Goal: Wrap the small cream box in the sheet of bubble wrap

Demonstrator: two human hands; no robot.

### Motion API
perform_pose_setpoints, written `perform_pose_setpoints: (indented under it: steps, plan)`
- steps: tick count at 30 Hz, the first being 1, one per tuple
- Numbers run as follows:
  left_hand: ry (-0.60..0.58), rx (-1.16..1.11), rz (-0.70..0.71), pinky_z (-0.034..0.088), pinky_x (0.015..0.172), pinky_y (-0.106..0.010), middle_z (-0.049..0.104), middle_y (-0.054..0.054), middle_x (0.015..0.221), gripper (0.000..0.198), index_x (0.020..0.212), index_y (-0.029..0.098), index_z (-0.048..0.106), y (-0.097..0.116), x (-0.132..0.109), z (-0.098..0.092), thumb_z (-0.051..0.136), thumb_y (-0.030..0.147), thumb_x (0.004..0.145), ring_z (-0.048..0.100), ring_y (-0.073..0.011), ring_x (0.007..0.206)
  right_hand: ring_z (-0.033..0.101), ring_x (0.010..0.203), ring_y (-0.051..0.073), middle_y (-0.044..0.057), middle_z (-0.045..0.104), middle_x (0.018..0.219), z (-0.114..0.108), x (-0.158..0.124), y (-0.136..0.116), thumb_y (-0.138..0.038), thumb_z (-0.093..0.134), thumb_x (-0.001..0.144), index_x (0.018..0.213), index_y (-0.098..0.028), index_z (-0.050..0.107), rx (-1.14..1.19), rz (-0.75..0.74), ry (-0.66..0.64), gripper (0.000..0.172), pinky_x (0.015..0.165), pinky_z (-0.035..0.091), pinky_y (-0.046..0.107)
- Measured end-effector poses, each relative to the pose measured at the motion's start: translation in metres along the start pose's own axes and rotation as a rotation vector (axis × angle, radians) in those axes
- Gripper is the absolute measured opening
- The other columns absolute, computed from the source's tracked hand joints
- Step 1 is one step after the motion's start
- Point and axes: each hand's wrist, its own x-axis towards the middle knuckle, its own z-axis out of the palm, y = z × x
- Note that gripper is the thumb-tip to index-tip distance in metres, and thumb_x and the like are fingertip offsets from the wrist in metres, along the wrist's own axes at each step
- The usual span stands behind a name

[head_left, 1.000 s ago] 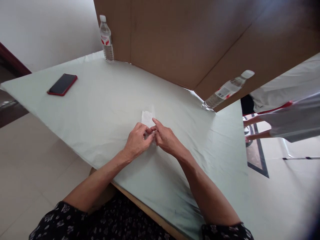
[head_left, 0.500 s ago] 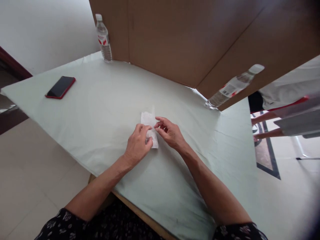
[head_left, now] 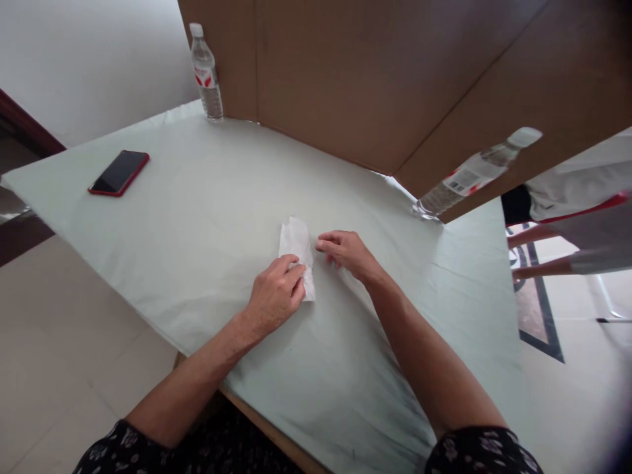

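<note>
A white folded paper tissue (head_left: 295, 235) lies on the cloth in front of me, its far end loose and slightly crumpled. My left hand (head_left: 279, 289) rests over its near part, fingers bent and closed on the paper. Just right of the tissue, and apart from it, is my right hand (head_left: 348, 253). Its thumb and index finger are pressed together, the other fingers curled and a little blurred. Whether anything small sits between those fingertips is hidden.
A pale green cloth (head_left: 222, 191) covers the table. A phone in a red case (head_left: 119, 174) lies at left. Water bottles stand at the back left (head_left: 206, 76) and right (head_left: 474, 176) beside a brown cardboard panel (head_left: 336, 72). A person's arm (head_left: 543, 268) shows at far right.
My right hand has drawn away to the right from the tissue, its fingers closing. The tissue looks flatter and wider, and my left hand has shifted slightly nearer to me.
</note>
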Motion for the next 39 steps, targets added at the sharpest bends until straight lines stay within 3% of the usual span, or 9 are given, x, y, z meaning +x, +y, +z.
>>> perform_pose_setpoints:
  steps: [4, 7, 12, 17, 23, 28, 33, 37, 39]
  plan:
    - [0.032, -0.002, 0.028, 0.06, 0.084, -0.035, 0.07, -0.013, 0.121, 0.022, 0.102, 0.017, 0.069, 0.001, 0.0, 0.0, 0.052, 0.011, 0.09, 0.07, -0.0226, 0.101, 0.054, 0.05, 0.01, 0.007, 0.07, 0.078, 0.004, 0.016, -0.012, -0.03, 0.067, 0.08, 0.082, -0.014, 0.069, 0.106, 0.098, -0.109, 0.016, 0.037, 0.035, 0.022]
    - [0.069, 0.008, 0.065, 0.06, 0.087, -0.036, 0.07, -0.013, 0.124, 0.022, 0.101, 0.017, 0.069, 0.001, 0.001, 0.001, 0.051, 0.01, 0.09, 0.07, -0.0232, 0.103, 0.047, 0.043, 0.008, 0.001, 0.063, 0.064, 0.01, 0.026, -0.02, -0.028, 0.071, 0.08, 0.076, -0.015, 0.066, 0.09, 0.094, -0.147, 0.014, 0.035, 0.031, 0.021]
    - [0.065, -0.007, 0.086, 0.059, 0.085, -0.036, 0.075, -0.012, 0.11, 0.023, 0.103, 0.015, 0.069, 0.0, 0.002, 0.001, 0.051, 0.009, 0.091, 0.069, -0.023, 0.095, 0.033, 0.037, 0.005, -0.009, 0.041, 0.042, 0.017, 0.039, -0.025, -0.025, 0.076, 0.075, 0.057, -0.02, 0.049, 0.043, 0.092, -0.233, 0.032, 0.037, 0.02, 0.021]
    - [0.007, -0.061, 0.032, 0.056, 0.08, -0.037, 0.076, -0.01, 0.101, 0.023, 0.103, 0.014, 0.069, -0.001, 0.002, -0.002, 0.052, 0.009, 0.089, 0.065, -0.0231, 0.087, 0.031, 0.044, 0.005, -0.009, 0.036, 0.045, 0.021, 0.041, -0.022, -0.021, 0.07, 0.07, 0.054, -0.02, 0.047, 0.128, 0.018, -0.238, 0.027, 0.044, 0.021, 0.022]
    - [-0.054, -0.071, -0.014, 0.053, 0.081, -0.036, 0.074, -0.009, 0.094, 0.02, 0.098, 0.016, 0.069, -0.004, 0.002, -0.003, 0.051, 0.01, 0.089, 0.062, -0.022, 0.084, 0.046, 0.06, 0.01, -0.004, 0.054, 0.064, 0.021, 0.024, -0.02, -0.036, 0.069, 0.067, 0.071, -0.019, 0.058, 0.36, -0.098, -0.218, 0.021, 0.055, 0.036, 0.023]
    - [0.038, -0.054, -0.126, 0.054, 0.079, -0.032, 0.066, -0.009, 0.109, 0.017, 0.1, 0.019, 0.066, 0.002, -0.001, -0.002, 0.057, 0.014, 0.086, 0.064, -0.0193, 0.087, 0.051, 0.068, 0.012, -0.003, 0.058, 0.074, 0.02, 0.0, -0.025, -0.042, 0.073, 0.07, 0.077, -0.019, 0.058, 0.47, -0.204, -0.246, 0.028, 0.065, 0.042, 0.026]
    - [0.171, -0.047, -0.314, 0.056, 0.086, -0.037, 0.058, -0.01, 0.112, 0.044, 0.115, 0.018, 0.055, 0.003, -0.002, -0.001, 0.071, 0.02, 0.074, 0.062, -0.0242, 0.103, 0.053, 0.072, 0.013, -0.001, 0.06, 0.079, 0.018, -0.028, -0.025, -0.044, 0.071, 0.08, 0.082, -0.019, 0.06, 0.455, -0.332, -0.284, 0.027, 0.071, 0.042, 0.027]
    - [0.171, -0.148, -0.27, 0.051, 0.101, -0.045, 0.051, -0.017, 0.135, 0.067, 0.134, 0.017, 0.044, -0.008, 0.0, 0.003, 0.073, 0.022, 0.074, 0.053, -0.0292, 0.124, 0.056, 0.073, 0.014, -0.001, 0.061, 0.078, 0.019, -0.049, -0.021, -0.04, 0.066, 0.086, 0.086, -0.02, 0.064, 0.337, -0.423, -0.28, 0.02, 0.071, 0.044, 0.028]
    - [0.118, -0.209, -0.218, 0.046, 0.106, -0.046, 0.052, -0.016, 0.138, 0.063, 0.137, 0.018, 0.044, -0.014, 0.001, 0.002, 0.069, 0.023, 0.079, 0.051, -0.0282, 0.127, 0.06, 0.077, 0.015, 0.0, 0.065, 0.081, 0.022, -0.06, -0.017, -0.037, 0.063, 0.088, 0.087, -0.021, 0.066, 0.262, -0.459, -0.222, 0.016, 0.075, 0.047, 0.029]
